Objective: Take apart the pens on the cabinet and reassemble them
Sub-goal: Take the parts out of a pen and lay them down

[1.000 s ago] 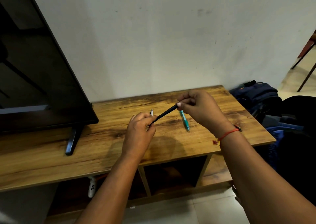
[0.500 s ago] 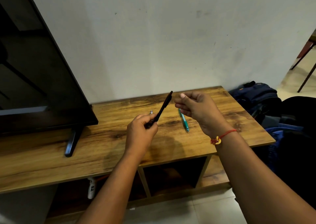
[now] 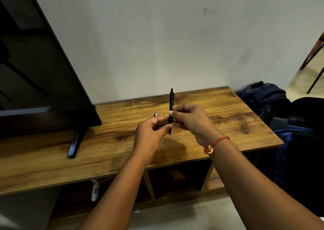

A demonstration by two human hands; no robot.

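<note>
Black plastic, the pen (image 3: pixel 171 103) stood nearly upright above the middle of the cabinet (image 3: pixel 228 121), clip end up and tip down, clear of the cabinet top. The left hand (image 3: pixel 150 135) pinched its lower barrel between thumb and curled fingers. The right hand (image 3: pixel 191 120) pinched the barrel just above that, so the two grips nearly touched. This looked like the unscrewing step, or its reverse; which one could not be told. To do it well, one hand should hold its half firm while the other turns about the pen's long axis. The halves should then part in a straight line, so that a spring or refill inside does not jump out and roll off the cabinet. A small white piece (image 3: pixel 156 113) lay on the cabinet top, behind the hands. No brand could be read on the pen. Under the cabinet top, toward its left, a white tag (image 3: pixel 95 190) bore dark marks that looked like 12.
</note>
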